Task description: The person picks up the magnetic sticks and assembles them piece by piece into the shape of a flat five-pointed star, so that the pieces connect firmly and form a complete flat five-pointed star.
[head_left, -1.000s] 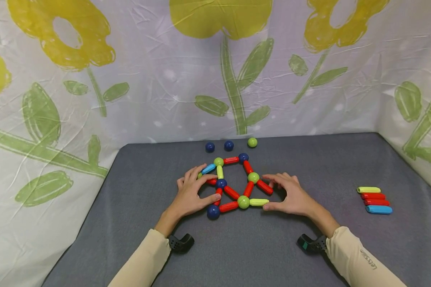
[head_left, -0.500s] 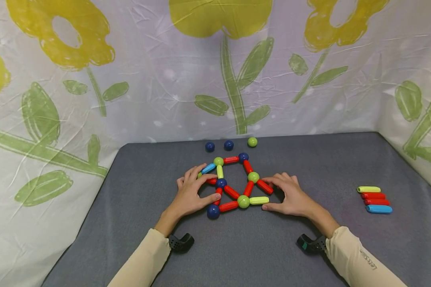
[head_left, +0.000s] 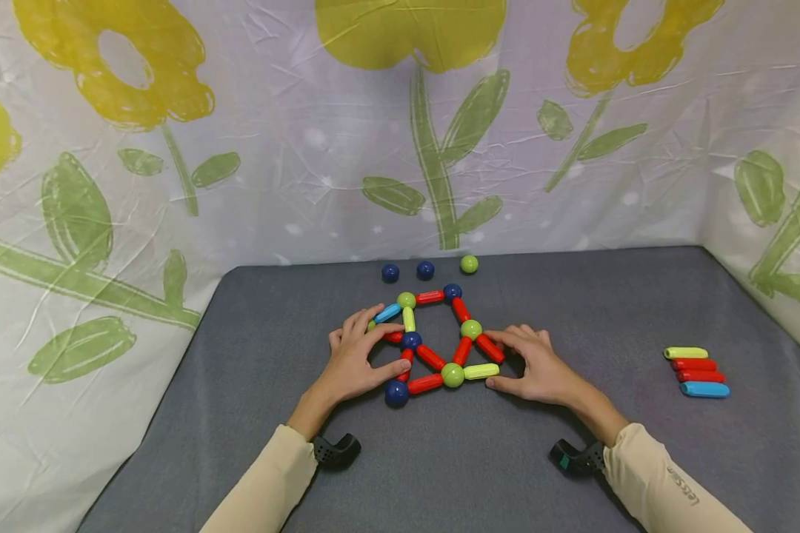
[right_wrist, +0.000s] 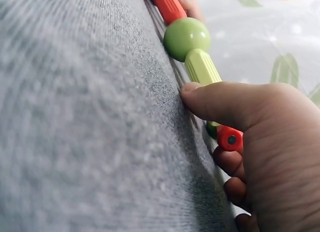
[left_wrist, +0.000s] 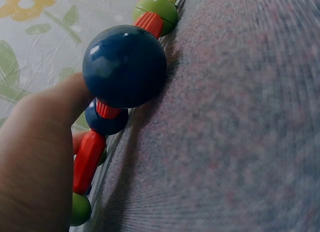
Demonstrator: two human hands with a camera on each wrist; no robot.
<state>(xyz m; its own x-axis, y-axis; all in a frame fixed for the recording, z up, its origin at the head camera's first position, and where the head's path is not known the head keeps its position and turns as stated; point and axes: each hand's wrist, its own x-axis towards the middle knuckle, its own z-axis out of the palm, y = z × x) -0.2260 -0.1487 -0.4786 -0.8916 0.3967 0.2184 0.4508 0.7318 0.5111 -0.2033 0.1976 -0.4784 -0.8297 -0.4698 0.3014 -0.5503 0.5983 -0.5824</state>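
With the left hand gripping the flat frame of coloured plastic-looking balls and rods toward the worktop's far edge, the right hand, pinching its loose-ended red rod and yellow-green rod, should squeeze gently so neither detaches.

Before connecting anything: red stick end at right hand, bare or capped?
Bare: the right wrist view shows the red stick with an exposed end.

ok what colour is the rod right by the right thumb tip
Pale yellow-green; the rod shows best in the head view.
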